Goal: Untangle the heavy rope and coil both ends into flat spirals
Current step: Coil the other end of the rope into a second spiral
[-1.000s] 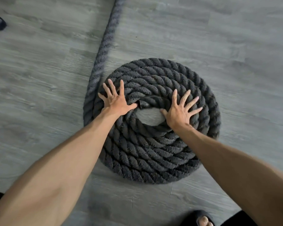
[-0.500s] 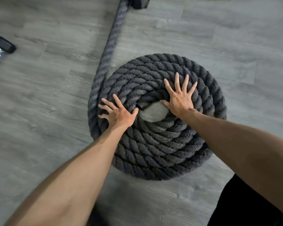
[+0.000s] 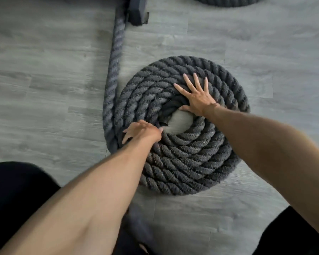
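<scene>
Heavy rope [image 3: 182, 162] lies on the floor [image 3: 44, 89] in a flat spiral, its tail [image 3: 116, 52] running off. The left hand [image 3: 142, 132] and right hand [image 3: 197, 100] press it, fingers [image 3: 189, 82] spread. The coiling step looks nearly done; next, probably turn the spiral to wind in the tail.

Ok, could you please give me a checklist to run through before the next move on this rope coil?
1. Right hand spread flat on the coil: ok.
2. Left hand on the inner turns: ok, though blurred.
3. Coil lies flat, turns side by side in one layer: ok.
4. Centre wound shut: not ok, bare floor shows in the middle gap.
5. Loose rope runs straight away from the coil's left side, no tangle in the part that shows: ok.
6. Other end coiled: cannot tell, only the edge of a second coil shows at the top.
</scene>
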`<move>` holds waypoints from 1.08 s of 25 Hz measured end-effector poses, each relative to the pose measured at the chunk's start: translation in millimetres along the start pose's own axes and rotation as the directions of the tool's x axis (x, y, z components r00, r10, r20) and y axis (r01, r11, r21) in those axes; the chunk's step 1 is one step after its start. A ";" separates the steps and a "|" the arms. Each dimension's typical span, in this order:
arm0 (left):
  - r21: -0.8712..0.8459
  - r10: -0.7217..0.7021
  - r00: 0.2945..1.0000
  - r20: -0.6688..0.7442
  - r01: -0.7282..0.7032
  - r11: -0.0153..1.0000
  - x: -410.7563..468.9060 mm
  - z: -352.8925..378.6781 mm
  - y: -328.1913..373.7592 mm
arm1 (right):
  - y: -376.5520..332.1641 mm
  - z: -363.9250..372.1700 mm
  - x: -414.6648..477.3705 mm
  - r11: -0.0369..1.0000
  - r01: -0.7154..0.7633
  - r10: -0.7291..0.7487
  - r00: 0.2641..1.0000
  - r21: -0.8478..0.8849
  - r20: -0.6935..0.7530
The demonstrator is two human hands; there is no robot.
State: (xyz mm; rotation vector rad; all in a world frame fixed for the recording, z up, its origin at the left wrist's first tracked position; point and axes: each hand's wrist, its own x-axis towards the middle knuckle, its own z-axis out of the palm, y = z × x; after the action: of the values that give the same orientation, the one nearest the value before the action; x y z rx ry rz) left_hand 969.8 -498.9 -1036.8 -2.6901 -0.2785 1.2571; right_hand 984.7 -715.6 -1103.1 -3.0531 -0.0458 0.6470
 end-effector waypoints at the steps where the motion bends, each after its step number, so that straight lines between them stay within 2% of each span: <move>1: -0.002 0.071 0.997 -0.020 -0.071 0.997 2.8 -15.9 -6.1 | -11.8 -6.0 -7.0 0.995 -0.060 0.058 0.998 0.083 0.026; 3: -0.004 0.236 0.965 -0.114 -0.237 0.971 18.0 -52.6 -14.5 | -36.5 -15.0 -31.9 0.897 -0.325 0.318 0.945 0.299 0.073; 5: 0.059 0.413 0.885 -0.214 -0.411 0.910 42.9 -86.5 -2.2 | -48.2 -9.1 -61.2 0.661 -0.642 0.621 0.758 0.389 0.197; 6: 0.104 0.487 0.848 -0.209 -0.476 0.874 56.0 -100.7 9.8 | -50.5 -1.2 -72.0 0.553 -0.738 0.696 0.664 0.386 0.273; 7: 0.142 0.537 0.825 -0.176 -0.518 0.843 69.7 -113.0 26.8 | -49.2 8.8 -76.5 0.483 -0.787 0.731 0.604 0.384 0.319; 8: 0.166 0.564 0.813 -0.144 -0.542 0.824 82.5 -120.2 42.3 | -48.4 18.7 -76.4 0.453 -0.801 0.749 0.580 0.391 0.321; 10: 0.159 0.578 0.806 -0.125 -0.559 0.814 103.3 -122.4 60.3 | -45.5 30.3 -66.4 0.476 -0.790 0.767 0.588 0.388 0.256; 13: 0.144 0.559 0.784 -0.270 -0.542 0.828 118.7 -112.3 64.4 | -21.9 29.2 -42.5 0.563 -0.753 0.745 0.641 0.340 0.186; 17: 0.008 0.439 0.822 -0.363 -0.468 0.884 124.4 -127.5 77.0 | 40.4 8.6 0.0 0.719 -0.622 0.625 0.774 0.309 0.103; 21: -0.033 0.319 0.838 -0.443 -0.370 0.928 128.8 -130.2 102.8 | 103.5 -14.2 51.0 0.846 -0.477 0.476 0.877 0.240 0.067; 27: -0.077 0.190 0.852 -0.488 -0.260 0.963 129.9 -140.0 154.3 | 193.8 -55.2 117.1 0.945 -0.300 0.294 0.954 0.132 0.061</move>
State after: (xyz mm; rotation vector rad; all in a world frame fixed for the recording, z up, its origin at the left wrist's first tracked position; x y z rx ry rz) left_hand 1175.0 -627.3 -1078.4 -3.1134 0.0192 0.5861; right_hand 1118.8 -906.2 -1105.1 -2.9343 0.4494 0.6914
